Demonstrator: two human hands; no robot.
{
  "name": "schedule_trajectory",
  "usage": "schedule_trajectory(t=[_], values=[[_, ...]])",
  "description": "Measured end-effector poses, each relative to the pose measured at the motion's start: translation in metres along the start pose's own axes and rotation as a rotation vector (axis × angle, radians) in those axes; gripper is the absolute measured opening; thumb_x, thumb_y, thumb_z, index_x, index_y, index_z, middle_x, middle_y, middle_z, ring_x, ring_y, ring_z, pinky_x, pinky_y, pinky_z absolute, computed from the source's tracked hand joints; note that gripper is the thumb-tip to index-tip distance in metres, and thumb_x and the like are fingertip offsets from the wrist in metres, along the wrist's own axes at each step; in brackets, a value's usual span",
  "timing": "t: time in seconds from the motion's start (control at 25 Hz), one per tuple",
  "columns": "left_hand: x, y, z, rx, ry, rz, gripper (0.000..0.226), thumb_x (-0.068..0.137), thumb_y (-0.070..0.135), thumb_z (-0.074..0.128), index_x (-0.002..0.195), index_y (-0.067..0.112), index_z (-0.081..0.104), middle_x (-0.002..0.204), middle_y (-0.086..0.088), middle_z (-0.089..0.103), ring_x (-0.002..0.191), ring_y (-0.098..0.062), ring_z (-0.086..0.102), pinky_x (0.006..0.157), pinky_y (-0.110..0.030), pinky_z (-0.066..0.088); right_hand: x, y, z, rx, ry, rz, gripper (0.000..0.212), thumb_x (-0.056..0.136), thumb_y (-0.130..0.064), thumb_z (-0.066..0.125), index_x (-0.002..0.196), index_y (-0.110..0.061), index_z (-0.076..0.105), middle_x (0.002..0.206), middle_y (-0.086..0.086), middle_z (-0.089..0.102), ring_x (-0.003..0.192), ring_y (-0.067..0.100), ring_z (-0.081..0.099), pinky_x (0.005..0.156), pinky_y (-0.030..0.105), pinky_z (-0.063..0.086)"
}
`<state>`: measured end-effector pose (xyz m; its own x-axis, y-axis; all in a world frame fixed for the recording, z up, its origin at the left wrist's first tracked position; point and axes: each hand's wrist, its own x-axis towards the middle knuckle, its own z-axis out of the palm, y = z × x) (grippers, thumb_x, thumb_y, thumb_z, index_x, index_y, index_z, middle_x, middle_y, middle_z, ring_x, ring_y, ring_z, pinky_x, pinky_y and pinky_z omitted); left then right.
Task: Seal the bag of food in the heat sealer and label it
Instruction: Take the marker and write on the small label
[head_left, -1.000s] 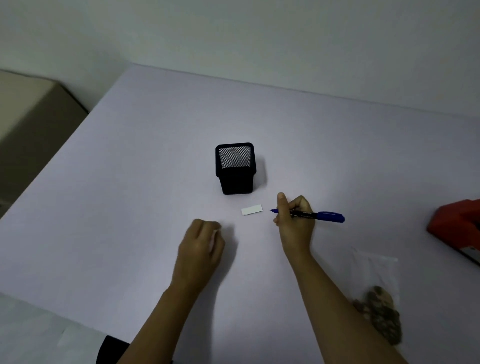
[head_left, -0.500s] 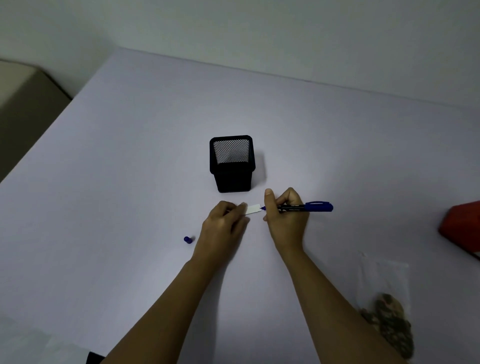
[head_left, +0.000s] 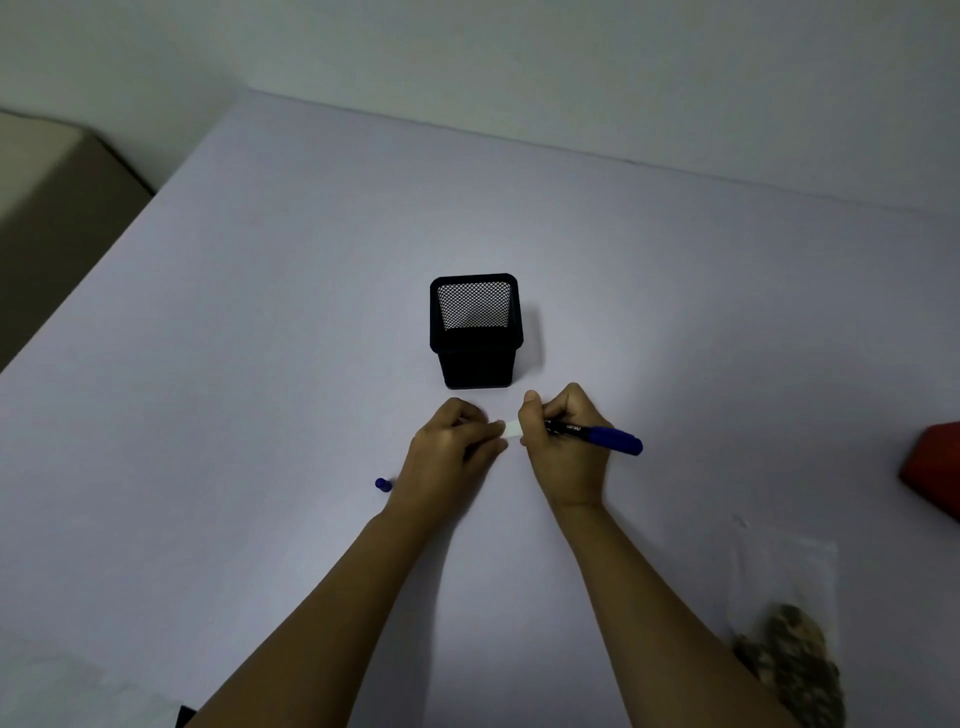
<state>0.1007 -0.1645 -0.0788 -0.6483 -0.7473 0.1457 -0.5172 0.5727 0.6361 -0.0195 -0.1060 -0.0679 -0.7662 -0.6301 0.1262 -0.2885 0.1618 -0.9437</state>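
Observation:
A small white label (head_left: 512, 429) lies flat on the table, mostly covered by my two hands. My left hand (head_left: 451, 449) presses its fingertips on the label's left end. My right hand (head_left: 563, 441) grips a blue marker (head_left: 602, 434) in a writing hold, its tip hidden behind my thumb at the label's right end. The marker's blue cap (head_left: 383, 484) lies on the table left of my left wrist. The clear bag of brown food (head_left: 789, 639) lies at the lower right. A red heat sealer (head_left: 932, 475) shows at the right edge.
A black mesh pen holder (head_left: 475, 332) stands just beyond my hands. The pale table (head_left: 260, 364) ends at a wall behind and drops off along the left side, where a beige piece of furniture (head_left: 47, 192) stands lower.
My left hand let the cap go onto the table and moved right onto the label. My right hand brought the marker's tip left to the label.

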Motion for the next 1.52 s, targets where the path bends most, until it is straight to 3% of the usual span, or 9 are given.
schedule_trajectory(t=[0.12,0.28,0.48,0.6,0.72,0.96,1.16,1.28,1.52], values=[[0.002,0.0,-0.001,0.018,0.0,0.013,0.022,0.08,0.018,0.071,0.097,0.005,0.074,0.091,-0.01,0.064,0.078,-0.021,0.063,0.068,-0.027,0.053,-0.001,0.001,0.001,0.006,-0.008,0.006,0.031,0.081,-0.031,0.059,0.062,-0.011,0.044,0.054,0.013,0.054,0.051,0.032,0.059,0.047,0.04,0.05],[-0.011,0.004,-0.002,0.198,-0.001,0.219,0.032,0.089,0.032,0.055,0.097,0.005,0.07,0.095,-0.013,0.065,0.078,-0.022,0.062,0.067,-0.029,0.052,-0.002,-0.001,-0.001,-0.014,-0.016,-0.005,0.031,0.081,-0.035,0.059,0.06,-0.023,0.04,0.053,0.009,0.053,0.05,0.034,0.059,0.045,0.044,0.052],[-0.015,0.002,-0.001,0.179,-0.047,0.176,0.038,0.09,0.036,0.051,0.104,0.007,0.068,0.106,-0.014,0.063,0.088,-0.023,0.061,0.075,-0.029,0.051,-0.003,0.002,0.0,-0.034,-0.035,-0.01,0.03,0.083,-0.022,0.063,0.062,-0.015,0.042,0.054,0.01,0.053,0.051,0.034,0.059,0.046,0.044,0.053],[-0.013,0.002,-0.004,0.039,-0.029,0.055,0.035,0.087,0.035,0.059,0.107,0.008,0.069,0.113,-0.01,0.061,0.095,-0.018,0.061,0.08,-0.024,0.051,-0.002,0.004,0.001,-0.037,-0.034,-0.046,0.031,0.082,-0.027,0.061,0.062,-0.013,0.042,0.054,0.014,0.056,0.05,0.033,0.06,0.046,0.028,0.048],[-0.008,0.002,-0.002,-0.029,0.025,-0.03,0.023,0.084,0.021,0.067,0.101,0.007,0.071,0.103,-0.008,0.064,0.09,-0.015,0.062,0.078,-0.017,0.048,-0.002,0.006,0.002,-0.034,-0.014,-0.111,0.038,0.081,-0.036,0.056,0.061,-0.005,0.045,0.052,0.016,0.058,0.047,0.031,0.058,0.046,0.013,0.039],[0.002,0.002,-0.002,-0.029,0.006,0.004,0.018,0.086,0.018,0.062,0.095,0.007,0.073,0.087,-0.009,0.071,0.079,-0.02,0.065,0.072,-0.029,0.054,-0.003,0.009,0.003,-0.019,0.001,-0.123,0.04,0.081,-0.039,0.054,0.062,-0.004,0.046,0.052,0.016,0.058,0.046,0.032,0.059,0.044,0.024,0.043],[-0.002,0.003,0.002,0.023,0.074,-0.063,0.027,0.085,0.02,0.067,0.107,0.005,0.068,0.094,-0.009,0.066,0.082,-0.019,0.062,0.072,-0.018,0.043,-0.003,0.008,0.003,-0.026,-0.043,-0.103,0.036,0.081,-0.04,0.053,0.062,-0.011,0.044,0.052,0.015,0.058,0.048,0.032,0.06,0.045,0.023,0.042],[-0.008,0.003,0.003,0.015,0.121,-0.067,0.018,0.084,0.013,0.067,0.1,0.005,0.07,0.091,-0.009,0.067,0.078,-0.018,0.063,0.071,-0.016,0.045,-0.003,0.007,0.003,-0.029,-0.076,-0.077,0.031,0.081,-0.031,0.059,0.062,-0.013,0.043,0.053,0.017,0.059,0.05,0.031,0.061,0.047,0.028,0.046],[-0.014,0.003,0.006,0.01,0.139,-0.082,0.014,0.081,0.012,0.07,0.092,0.004,0.074,0.084,-0.009,0.065,0.071,-0.017,0.061,0.064,-0.017,0.045,-0.001,0.005,0.002,0.039,-0.144,-0.007,0.035,0.084,-0.015,0.064,0.059,-0.025,0.041,0.047,-0.011,0.057,0.054,0.018,0.063,0.051,0.02,0.048]])
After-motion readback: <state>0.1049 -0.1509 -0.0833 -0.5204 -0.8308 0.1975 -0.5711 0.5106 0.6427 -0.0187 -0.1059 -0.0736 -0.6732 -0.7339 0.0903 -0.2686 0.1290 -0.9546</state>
